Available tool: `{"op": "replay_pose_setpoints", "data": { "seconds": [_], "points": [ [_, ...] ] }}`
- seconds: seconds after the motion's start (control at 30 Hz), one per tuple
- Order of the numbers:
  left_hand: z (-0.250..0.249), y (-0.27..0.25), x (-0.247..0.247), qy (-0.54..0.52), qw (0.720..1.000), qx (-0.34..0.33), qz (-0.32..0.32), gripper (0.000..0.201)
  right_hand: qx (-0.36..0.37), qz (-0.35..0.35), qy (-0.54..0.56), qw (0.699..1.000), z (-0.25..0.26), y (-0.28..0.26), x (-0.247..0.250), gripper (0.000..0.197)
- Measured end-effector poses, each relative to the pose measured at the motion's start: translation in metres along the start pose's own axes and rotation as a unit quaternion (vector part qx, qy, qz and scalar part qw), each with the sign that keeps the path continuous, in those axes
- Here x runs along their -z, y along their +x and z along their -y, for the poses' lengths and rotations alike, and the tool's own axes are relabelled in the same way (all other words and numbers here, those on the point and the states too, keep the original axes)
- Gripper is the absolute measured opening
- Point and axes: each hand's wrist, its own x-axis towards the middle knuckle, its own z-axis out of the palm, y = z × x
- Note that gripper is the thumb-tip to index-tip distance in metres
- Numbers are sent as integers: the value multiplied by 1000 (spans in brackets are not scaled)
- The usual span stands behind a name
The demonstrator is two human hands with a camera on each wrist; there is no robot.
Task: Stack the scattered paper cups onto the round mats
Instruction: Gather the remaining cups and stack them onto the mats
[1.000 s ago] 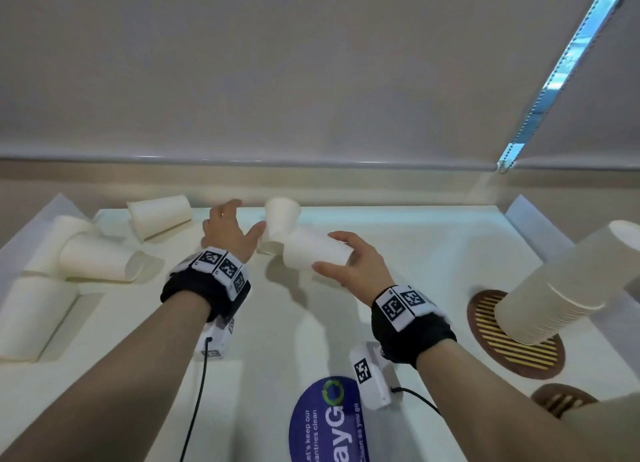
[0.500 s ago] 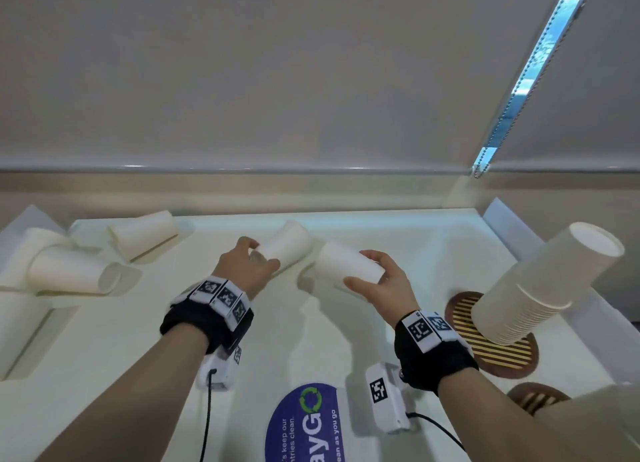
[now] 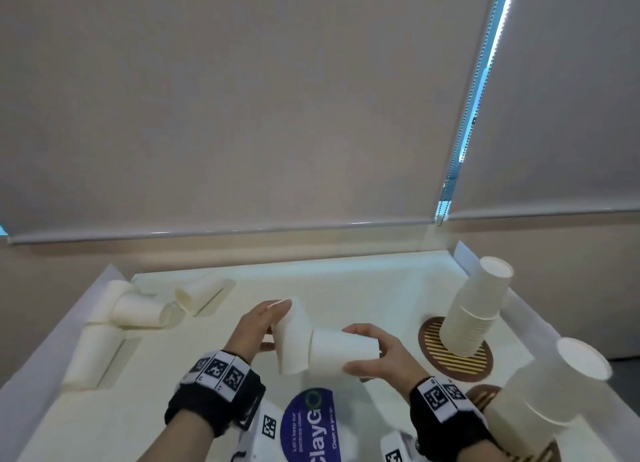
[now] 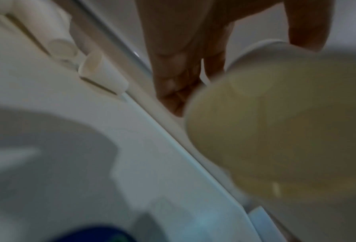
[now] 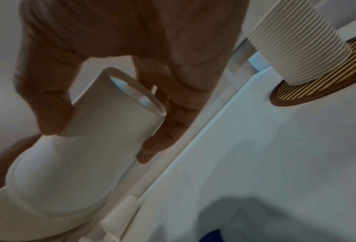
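Note:
My left hand (image 3: 277,324) grips a white paper cup (image 3: 292,340), held nearly upright above the tray's middle. My right hand (image 3: 349,350) pinches a second cup (image 3: 341,348) lying sideways, between thumb and fingers. That cup's left end presses against the left one; whether they are nested I cannot tell. In the right wrist view the fingers (image 5: 162,134) wrap the held cup (image 5: 115,114), with the other cup (image 5: 55,180) below it. The left wrist view shows fingers (image 4: 173,68) on a blurred cup (image 4: 276,131). Two tall cup stacks (image 3: 474,309) (image 3: 550,396) stand on striped round mats (image 3: 433,354) (image 3: 481,397).
Several loose cups (image 3: 138,311) (image 3: 199,293) (image 3: 88,356) lie on their sides in the left part of the white tray (image 3: 346,281). A blue sticker (image 3: 311,423) sits at the tray's near edge. Window blinds hang behind the tray.
My left hand closed on the far cup and lifted it toward me. My right hand brought its cup in until the two met. The view shifted left, bringing a nearer stack into sight.

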Motion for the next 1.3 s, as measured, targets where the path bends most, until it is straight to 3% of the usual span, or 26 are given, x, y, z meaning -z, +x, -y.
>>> {"op": "replay_pose_setpoints", "data": {
  "seconds": [0.17, 0.33, 0.4, 0.5, 0.6, 0.7, 0.8, 0.93, 1.17, 1.3],
  "points": [
    [-2, -29, -32, 5, 997, 25, 67, 88, 17, -48, 30, 998, 19, -36, -3, 52],
    [-15, -60, -39, 109, 985, 31, 133, 63, 17, -115, 22, 993, 40, -67, 17, 46],
    [-16, -70, -40, 155, 979, 16, 132, 64, 14, -147, 10, 989, 46, -77, 25, 46],
    [-16, -83, -50, 289, 947, -9, 141, 84, -16, -107, -70, 992, 54, -92, 29, 53],
    [-20, -93, -69, 348, 922, -36, 167, 111, -53, -40, -144, 987, 60, -106, 23, 54],
    [-32, -106, -94, 326, 923, -55, 196, 120, -45, -76, -156, 984, 68, -117, 21, 57],
    [-44, -111, -125, 261, 939, -88, 204, 107, -4, -171, -156, 973, 77, -126, 23, 65],
    [-62, -117, -173, 210, 939, -136, 235, 75, 44, -299, -123, 945, 101, -147, 43, 61],
    [-91, -123, -258, 189, 932, -170, 257, 78, 49, -380, -203, 901, 141, -185, 106, 55],
    [-90, -123, -285, 257, 915, -194, 244, 66, 13, -399, -219, 890, 133, -192, 131, 56]
  ]
}}
